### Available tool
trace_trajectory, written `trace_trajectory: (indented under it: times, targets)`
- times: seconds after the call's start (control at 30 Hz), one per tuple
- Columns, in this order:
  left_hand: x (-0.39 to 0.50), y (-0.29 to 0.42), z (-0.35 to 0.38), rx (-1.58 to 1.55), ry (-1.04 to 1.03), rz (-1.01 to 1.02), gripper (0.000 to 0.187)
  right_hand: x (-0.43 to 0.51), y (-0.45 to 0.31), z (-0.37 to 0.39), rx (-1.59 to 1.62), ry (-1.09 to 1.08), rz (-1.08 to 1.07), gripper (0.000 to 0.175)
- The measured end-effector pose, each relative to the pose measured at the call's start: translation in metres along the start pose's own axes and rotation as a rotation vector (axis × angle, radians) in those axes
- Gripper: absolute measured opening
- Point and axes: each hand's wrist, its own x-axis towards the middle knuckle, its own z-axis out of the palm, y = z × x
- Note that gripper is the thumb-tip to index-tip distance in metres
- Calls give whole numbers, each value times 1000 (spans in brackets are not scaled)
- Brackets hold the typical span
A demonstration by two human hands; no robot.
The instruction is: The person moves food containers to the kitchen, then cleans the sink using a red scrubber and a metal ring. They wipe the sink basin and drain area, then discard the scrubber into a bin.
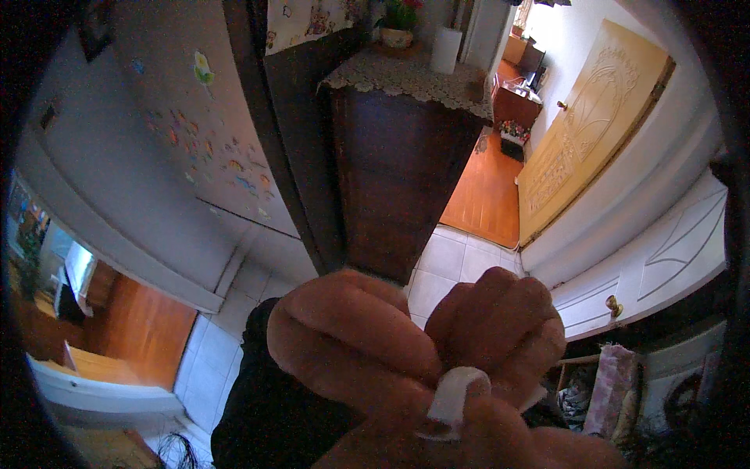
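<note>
My left hand (pixel 351 340) and my right hand (pixel 498 334) are close together, very near the camera, with their fingers curled in. Between them shows a small curved white strip (pixel 460 398), pinched among the fingers. Its material and full shape cannot be made out. Another bit of white peeks out past the outer side of my right hand. The hands are in shade, and the fingertips are partly hidden behind each other. Below my left hand is dark clothing (pixel 275 398).
A dark wooden cabinet (pixel 398 176) with a lace cover stands ahead, bearing a flowerpot (pixel 396 36) and a white cylinder (pixel 446 51). A carved wooden door (pixel 592 135) stands open at right, beside a white door (pixel 650 269). White floor tiles (pixel 439 258) lie below. A stickered refrigerator-like panel (pixel 199 129) is left.
</note>
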Motion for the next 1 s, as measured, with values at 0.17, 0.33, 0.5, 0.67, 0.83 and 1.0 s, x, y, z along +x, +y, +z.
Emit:
trace_trajectory:
  times: [0.17, 0.33, 0.5, 0.67, 0.83, 1.0]
  targets:
    - [-2, 1, 2, 4, -4, -4, 23, 0, -1, 3, 14, -33, 37, 18]
    - [-4, 0, 1, 15, -13, 1, 23, 1, -8, 4, 42, -72, 74, 16]
    - [-5, -1, -1, 14, -28, -7, 24, 4, -11, 5, 73, -121, 128, 15]
    - [-8, -3, 2, 20, -29, -13, 24, 33, -20, 4, 121, -270, 407, 15]
    - [-13, 1, 1, 129, 47, -60, 24, 55, -29, -2, 28, -482, 914, 15]
    - [-15, 5, 6, 73, 41, -48, 24, 24, -14, 12, -280, -134, 100, 18]
